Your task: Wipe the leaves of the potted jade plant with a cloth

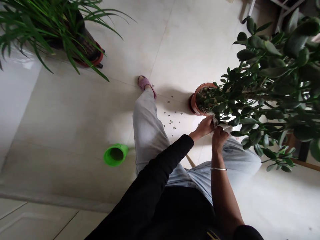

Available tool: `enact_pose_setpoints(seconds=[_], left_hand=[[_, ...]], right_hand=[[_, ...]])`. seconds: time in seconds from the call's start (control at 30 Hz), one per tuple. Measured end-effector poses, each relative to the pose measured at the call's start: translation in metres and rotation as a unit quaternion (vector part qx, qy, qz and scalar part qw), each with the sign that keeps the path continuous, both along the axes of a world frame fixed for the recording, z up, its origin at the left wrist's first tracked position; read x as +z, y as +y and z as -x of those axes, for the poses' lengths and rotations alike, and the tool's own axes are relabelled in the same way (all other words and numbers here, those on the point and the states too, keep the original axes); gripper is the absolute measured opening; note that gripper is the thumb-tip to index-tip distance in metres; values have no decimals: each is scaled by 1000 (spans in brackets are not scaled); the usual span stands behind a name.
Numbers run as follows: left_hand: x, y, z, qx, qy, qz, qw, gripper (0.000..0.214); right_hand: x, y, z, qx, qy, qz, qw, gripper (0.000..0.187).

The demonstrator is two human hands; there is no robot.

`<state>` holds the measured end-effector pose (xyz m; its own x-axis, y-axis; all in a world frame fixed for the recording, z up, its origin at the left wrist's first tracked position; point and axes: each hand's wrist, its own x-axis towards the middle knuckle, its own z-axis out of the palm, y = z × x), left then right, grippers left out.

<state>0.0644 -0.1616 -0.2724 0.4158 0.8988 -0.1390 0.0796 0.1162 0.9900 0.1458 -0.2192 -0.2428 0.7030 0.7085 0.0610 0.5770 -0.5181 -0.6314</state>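
My left hand (203, 127), in a black sleeve, and my right hand (219, 138), with a metal bangle (218, 169) on its wrist, both grip a white cloth (220, 125). The cloth wraps around a leafy stem of a large jade plant (260, 83). The plant's thick green leaves spread to the right and hide part of its terracotta pot (197, 93). Dark soil shows inside the pot rim, just beyond my hands. My light grey trousers (150, 128) lead to a pink slipper (146, 85).
Several small leaf bits (170, 116) lie on the beige floor tiles (60, 116) beside the pot. A green plastic pot (115, 155) lies on its side at left. A long-leaved plant (57, 33) stands in a dark pot at top left.
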Motion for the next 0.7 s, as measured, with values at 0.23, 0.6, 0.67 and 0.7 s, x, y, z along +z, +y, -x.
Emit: enact_pose_setpoints(seconds=[0.23, 0.6, 0.67, 0.7], left_hand=[[10, -2, -1, 21, 12, 6, 1000, 9], [11, 0, -4, 21, 26, 28, 999, 27], [11, 0, -4, 22, 17, 25, 999, 25], [11, 1, -4, 23, 13, 22, 999, 25]], right_hand=[[-2, 0, -2, -13, -7, 25, 1000, 26], [-3, -15, -16, 22, 61, -25, 998, 18], [-3, -12, -20, 39, 71, -34, 996, 18], [-3, -9, -22, 44, 74, -36, 996, 19]])
